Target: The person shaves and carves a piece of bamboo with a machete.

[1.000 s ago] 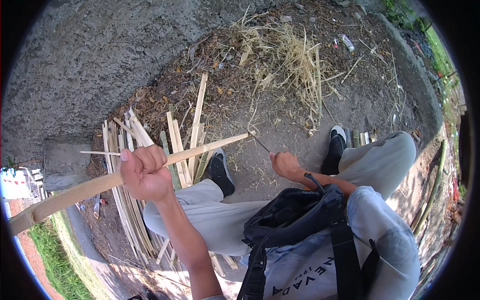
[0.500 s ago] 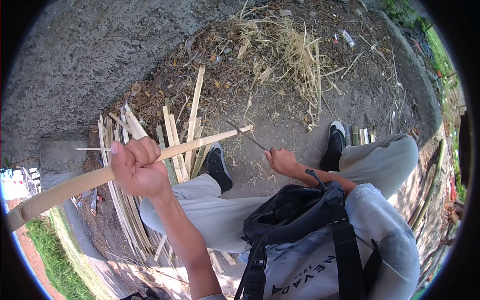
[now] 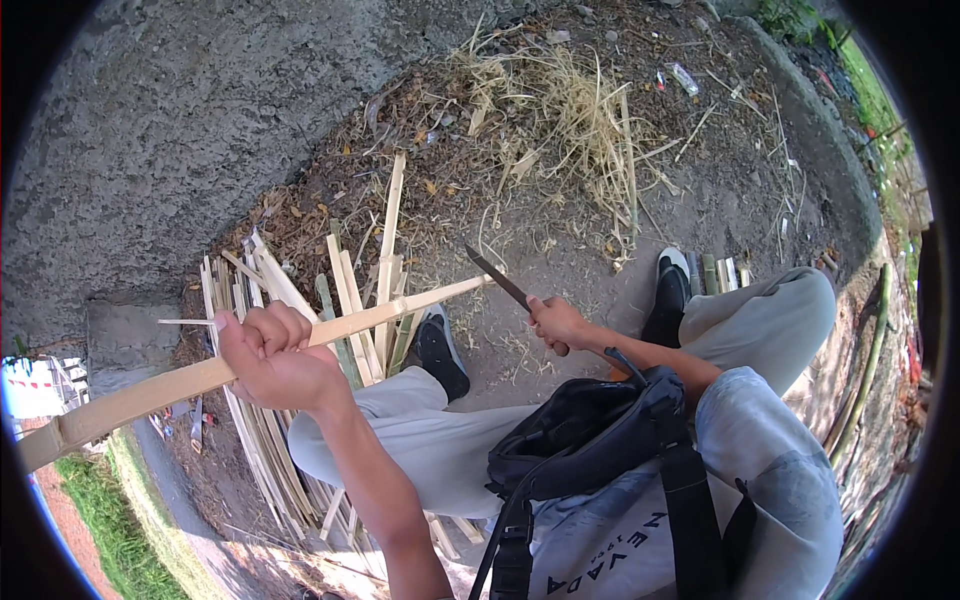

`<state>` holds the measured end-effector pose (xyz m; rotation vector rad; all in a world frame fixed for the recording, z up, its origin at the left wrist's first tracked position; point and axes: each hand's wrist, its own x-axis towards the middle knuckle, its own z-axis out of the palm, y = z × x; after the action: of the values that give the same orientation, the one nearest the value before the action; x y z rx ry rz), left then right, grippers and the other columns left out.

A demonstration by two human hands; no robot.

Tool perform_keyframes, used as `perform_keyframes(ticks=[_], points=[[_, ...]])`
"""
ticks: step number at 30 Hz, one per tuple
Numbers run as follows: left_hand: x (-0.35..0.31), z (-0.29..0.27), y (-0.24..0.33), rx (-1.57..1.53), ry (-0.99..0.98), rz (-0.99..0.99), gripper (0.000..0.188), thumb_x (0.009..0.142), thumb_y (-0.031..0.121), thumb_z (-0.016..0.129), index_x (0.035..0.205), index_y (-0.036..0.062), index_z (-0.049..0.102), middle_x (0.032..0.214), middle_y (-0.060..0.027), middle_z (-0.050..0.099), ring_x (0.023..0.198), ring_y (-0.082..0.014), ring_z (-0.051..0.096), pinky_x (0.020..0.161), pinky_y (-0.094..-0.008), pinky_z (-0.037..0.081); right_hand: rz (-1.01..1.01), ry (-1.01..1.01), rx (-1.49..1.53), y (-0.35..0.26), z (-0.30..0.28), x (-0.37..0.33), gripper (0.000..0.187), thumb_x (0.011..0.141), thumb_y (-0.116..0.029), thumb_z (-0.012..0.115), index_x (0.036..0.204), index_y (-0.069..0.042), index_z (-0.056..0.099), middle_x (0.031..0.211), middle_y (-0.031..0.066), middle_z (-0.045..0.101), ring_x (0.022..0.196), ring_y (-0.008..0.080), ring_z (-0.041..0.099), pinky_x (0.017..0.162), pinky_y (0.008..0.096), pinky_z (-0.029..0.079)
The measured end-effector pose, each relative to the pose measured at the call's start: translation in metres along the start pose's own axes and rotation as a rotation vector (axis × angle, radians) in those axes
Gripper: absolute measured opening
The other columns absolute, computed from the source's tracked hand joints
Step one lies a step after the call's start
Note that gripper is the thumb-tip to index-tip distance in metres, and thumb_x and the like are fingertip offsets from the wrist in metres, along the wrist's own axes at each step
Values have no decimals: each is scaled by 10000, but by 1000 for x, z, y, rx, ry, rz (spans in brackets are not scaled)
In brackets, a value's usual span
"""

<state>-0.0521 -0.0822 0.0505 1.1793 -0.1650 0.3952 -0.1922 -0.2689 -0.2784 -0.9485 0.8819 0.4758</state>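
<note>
A long pale bamboo strip runs from the left rim toward the middle, its narrow end pointing away from me. My left hand is closed around it, thumb up. A thin sliver juts out to the left beside that thumb. My right hand is wrapped round the handle of a knife. Its dark blade crosses close to the strip's far end, broad side showing; whether it touches the strip I cannot tell. A thin curled shaving shows near that end.
Bamboo strips lie piled by my left leg, and more lean upright beyond my left shoe. A heap of shavings covers the ground ahead. A rough concrete wall stands at far left. A black bag hangs at my front.
The knife has turned so that its blade shows its broad side. My right hand has shifted slightly left. The bamboo strip's far end sits a little lower and further left.
</note>
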Motion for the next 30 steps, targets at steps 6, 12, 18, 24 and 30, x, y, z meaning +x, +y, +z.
perform_keyframes(ticks=[6, 12, 18, 24, 30], points=[[6, 15, 6, 233, 338, 50, 515, 940, 292, 528, 542, 152, 234, 495, 20, 236, 440, -87, 235, 441, -256, 173, -643, 171, -1098, -12, 50, -71, 481, 987, -413, 397, 960, 15, 616, 753, 313, 624, 762, 485, 632, 703, 562, 493], [4, 26, -8, 228, 339, 78, 522, 944, 286, 521, 545, 154, 212, 501, 26, 213, 437, -92, 244, 445, -269, 165, -382, 315, -1223, 15, -16, -5, 503, 986, -427, 381, 977, 10, 631, 797, 298, 643, 809, 480, 635, 753, 566, 493], [-5, 26, -3, 196, 304, 110, 547, 948, 274, 508, 536, 166, 165, 479, 25, 184, 418, -98, 208, 434, -275, 143, -657, 196, -1169, -26, 55, -70, 472, 989, -414, 380, 972, -7, 618, 772, 286, 642, 766, 471, 632, 724, 545, 504], [-5, 33, 1, 208, 339, 112, 563, 942, 275, 511, 516, 169, 158, 469, 23, 188, 415, -98, 201, 432, -281, 135, -592, 210, -1063, 29, -1, -14, 506, 987, -412, 380, 916, 13, 644, 734, 288, 632, 747, 473, 633, 738, 548, 503], [-6, 24, -2, 207, 381, 105, 551, 941, 274, 508, 514, 172, 176, 472, 28, 190, 421, -91, 201, 428, -275, 143, -545, 300, -1063, -10, 39, -53, 533, 988, -395, 380, 849, 34, 665, 756, 302, 634, 766, 493, 627, 743, 548, 506]])
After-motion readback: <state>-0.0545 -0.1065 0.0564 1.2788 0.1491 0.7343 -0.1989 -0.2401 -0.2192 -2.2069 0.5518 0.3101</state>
